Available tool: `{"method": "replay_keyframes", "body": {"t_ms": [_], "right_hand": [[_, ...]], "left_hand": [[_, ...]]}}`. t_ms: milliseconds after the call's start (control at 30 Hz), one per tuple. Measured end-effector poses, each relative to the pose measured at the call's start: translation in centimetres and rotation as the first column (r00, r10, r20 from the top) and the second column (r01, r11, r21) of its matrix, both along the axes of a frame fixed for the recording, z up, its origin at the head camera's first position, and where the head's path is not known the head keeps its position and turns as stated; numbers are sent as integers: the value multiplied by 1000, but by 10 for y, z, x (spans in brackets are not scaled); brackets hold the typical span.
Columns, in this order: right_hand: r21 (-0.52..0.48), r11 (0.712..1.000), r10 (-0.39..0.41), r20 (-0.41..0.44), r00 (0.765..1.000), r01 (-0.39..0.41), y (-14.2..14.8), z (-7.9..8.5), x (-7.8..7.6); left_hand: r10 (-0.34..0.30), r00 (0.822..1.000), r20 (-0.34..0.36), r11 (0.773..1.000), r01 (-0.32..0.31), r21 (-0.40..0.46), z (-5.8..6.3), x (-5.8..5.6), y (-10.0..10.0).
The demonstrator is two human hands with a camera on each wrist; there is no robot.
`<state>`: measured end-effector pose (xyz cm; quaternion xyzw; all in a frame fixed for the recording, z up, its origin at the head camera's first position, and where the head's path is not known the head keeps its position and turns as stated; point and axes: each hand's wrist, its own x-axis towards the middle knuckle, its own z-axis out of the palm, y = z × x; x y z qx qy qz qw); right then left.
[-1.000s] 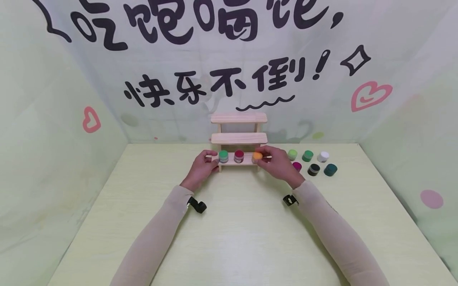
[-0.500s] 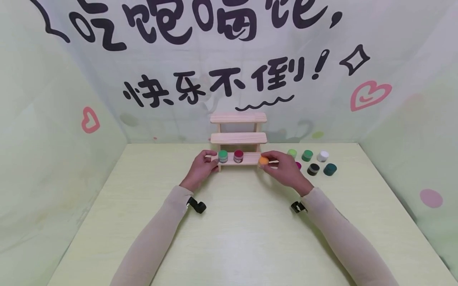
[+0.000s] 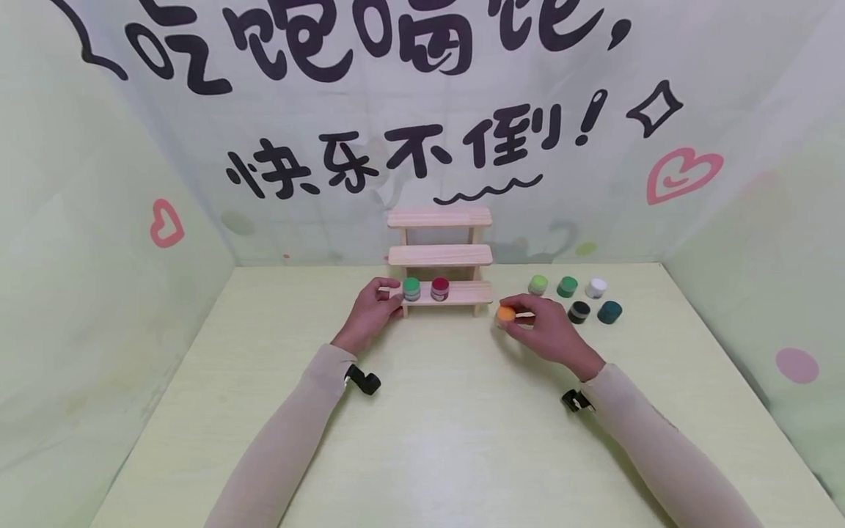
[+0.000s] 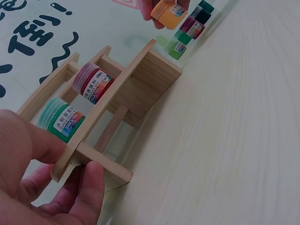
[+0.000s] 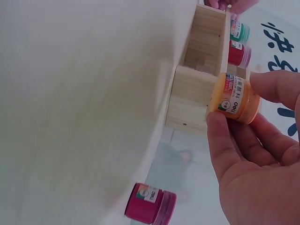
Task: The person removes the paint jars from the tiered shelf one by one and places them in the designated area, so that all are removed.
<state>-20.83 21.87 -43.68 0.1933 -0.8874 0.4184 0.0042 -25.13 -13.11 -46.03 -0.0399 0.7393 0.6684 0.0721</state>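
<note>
A three-tier wooden stand (image 3: 441, 255) stands at the back of the table. My left hand (image 3: 367, 314) grips the left end of its lowest step, thumb above and fingers beneath in the left wrist view. On that step sit a green paint jar (image 4: 63, 121) and, to its right, a red paint jar (image 4: 93, 83). Off the stand's right side, my right hand (image 3: 553, 331) pinches an orange paint jar (image 5: 234, 97) between thumb and fingers. The right wrist view shows that jar's printed label, with a magenta paint jar (image 5: 149, 204) below it.
Right of the stand are a light green jar (image 3: 538, 285), a mid-green jar (image 3: 567, 287), a white jar (image 3: 597, 289), a black jar (image 3: 579, 312) and a teal jar (image 3: 610, 312). A printed cloth backdrop (image 3: 317, 235) rises behind the table (image 3: 422, 425).
My right hand has carried the orange paint jar off the lowest step, rightward and toward me. My left hand stays on the stand; the green and red jars have not moved.
</note>
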Motion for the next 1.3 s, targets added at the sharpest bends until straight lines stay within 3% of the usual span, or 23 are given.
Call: {"method": "replay_keyframes", "body": {"t_ms": [533, 833, 1300], "right_hand": [[19, 999, 28, 45, 999, -29, 36, 4, 19], [133, 991, 25, 22, 999, -28, 59, 2, 23], [214, 977, 1, 79, 997, -18, 84, 2, 25]], "left_hand": [[2, 1000, 10, 1000, -2, 7, 2, -1, 1], [10, 1000, 5, 1000, -11, 17, 1, 1, 2], [15, 1000, 6, 1000, -15, 18, 1, 2, 2]]}}
